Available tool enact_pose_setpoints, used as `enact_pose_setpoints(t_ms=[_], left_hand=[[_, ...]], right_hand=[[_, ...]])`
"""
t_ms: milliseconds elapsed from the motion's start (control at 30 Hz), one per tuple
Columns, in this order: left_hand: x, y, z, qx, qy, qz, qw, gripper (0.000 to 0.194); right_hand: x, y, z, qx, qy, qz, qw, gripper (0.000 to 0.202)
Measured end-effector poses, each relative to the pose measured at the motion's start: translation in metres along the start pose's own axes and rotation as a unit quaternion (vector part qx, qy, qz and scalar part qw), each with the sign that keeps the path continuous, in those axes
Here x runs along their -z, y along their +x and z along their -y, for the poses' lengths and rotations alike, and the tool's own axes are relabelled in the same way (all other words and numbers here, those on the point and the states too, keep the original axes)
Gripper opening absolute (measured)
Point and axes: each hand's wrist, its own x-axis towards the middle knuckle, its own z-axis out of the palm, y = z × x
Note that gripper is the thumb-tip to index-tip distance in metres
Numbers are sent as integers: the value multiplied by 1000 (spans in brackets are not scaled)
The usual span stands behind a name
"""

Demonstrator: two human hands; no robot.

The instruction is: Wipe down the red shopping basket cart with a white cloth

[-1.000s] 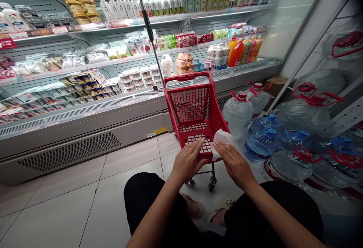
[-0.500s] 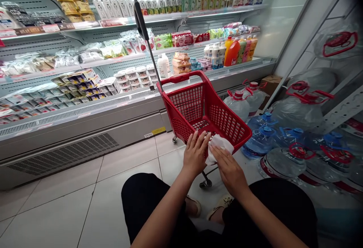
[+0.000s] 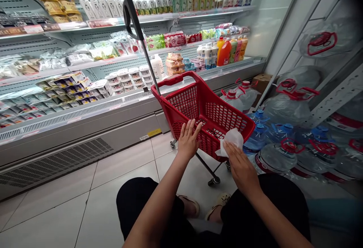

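Note:
A red plastic shopping basket cart with a long metal handle stands in front of my knees. My left hand is open, fingers spread, against the upper edge of the near side wall. With my right hand I press a crumpled white wipe onto the rim at the cart's near right corner. The fingers lie stretched over the wipe, and the thumb is hidden. Slatted gaps show in the basket's floor, and the wheels rest on the tiles.
A refrigerated display case with dairy cartons, cups and bottles runs along the back. Large water bottles with red or blue caps crowd the right side, close to the cart. A cardboard box sits behind them. My knees flank the near floor tiles.
My right hand has slid the wipe rightward along the rim toward the corner. My left hand has shifted slightly left, apart from the wipe. The cart appears turned a little, and the view has shifted.

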Motion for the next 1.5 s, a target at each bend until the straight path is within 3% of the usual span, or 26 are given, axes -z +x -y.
enact_pose_setpoints(t_ms=[167, 367, 500, 600, 800, 933, 1033, 1100, 1367, 1433, 1500], left_hand=[[-7, 0, -18, 1, 14, -15, 1000, 78], [-5, -3, -29, -9, 36, -22, 999, 68], [3, -7, -34, -34, 43, -35, 998, 71], [19, -10, -19, -51, 47, -33, 997, 71], [73, -16, 38, 31, 70, -50, 996, 66], [97, -22, 46, 48, 60, -61, 995, 57], [103, -27, 35, 65, 41, -60, 995, 53], [104, -30, 26, 75, 33, -60, 995, 53], [95, -44, 2, 66, 53, -63, 994, 67], [93, -48, 1, 61, 68, -69, 993, 68], [95, -53, 6, 48, 68, -76, 994, 70]], right_hand=[[-10, 26, -4, 32, -29, -17, 999, 77], [-12, 34, -40, 72, -31, -13, 997, 75], [-5, 30, -62, 37, -23, -3, 999, 69], [-3, 26, -77, -10, -5, -10, 1000, 63], [-10, 18, -109, -82, 19, -37, 996, 56], [-17, 19, -114, -99, 15, -46, 994, 55], [-22, 27, -98, -90, 16, -63, 994, 56], [-26, 37, -75, -54, 15, -60, 997, 59], [-62, 101, 90, 110, 100, -45, 988, 69], [-66, 108, 107, 126, 118, -59, 983, 68], [-64, 108, 101, 145, 117, -55, 981, 69]])
